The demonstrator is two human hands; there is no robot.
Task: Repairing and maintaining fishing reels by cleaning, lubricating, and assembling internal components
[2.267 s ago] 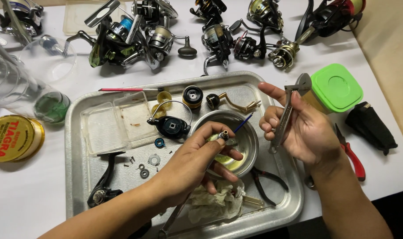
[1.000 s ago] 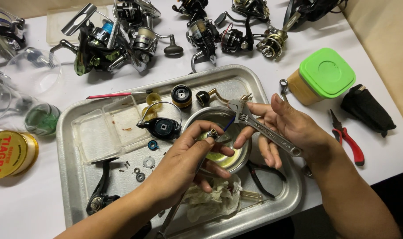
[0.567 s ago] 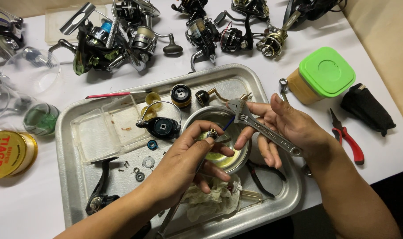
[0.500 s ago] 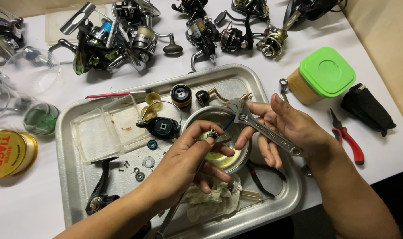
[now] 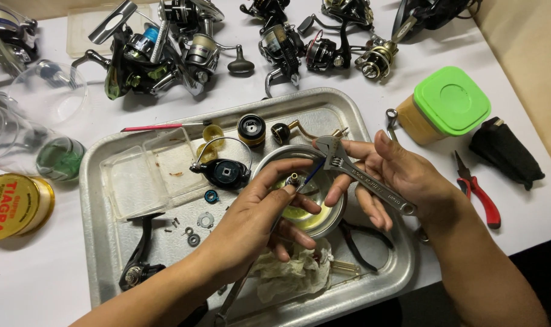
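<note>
- Tray [image 5: 100, 181] is holding nearly everything: it is sitting in the middle of the white table [image 5: 530, 212], and its near edge is lying close to the table's near edge, so a push toward the person could be tipping parts off.
- Reels [image 5: 154, 54] are crowding the far side of the table; a swinging elbow could be knocking one over.
- Right hand [image 5: 396, 175] is gripping the adjustable wrench [image 5: 363, 178] with its fingers wrapped around the shaft, the jaw end pointing far-left toward the small part. A loose hold could be letting the wrench slip and strike the bowl or the other hand's fingertips.
- Left hand [image 5: 257, 224] is pinching a small metal part [image 5: 293, 180] between thumb and forefinger, held just above the round metal bowl [image 5: 269, 166] at the tray's middle. Oily fingers could be losing it, and it would be dropping into the yellowish liquid in the bowl.
- Crumpled rag [image 5: 293, 272] is lying under the left hand at the near side; a fallen piece could be hiding in its folds.
- Black reel body [image 5: 224, 171] is lying just left of the bowl, near enough for a knuckle to be bumping it.
- Washers and screws [image 5: 197, 225] are lying loose on the tray floor, left of the left hand; a sweeping wrist could be scattering them.
</note>
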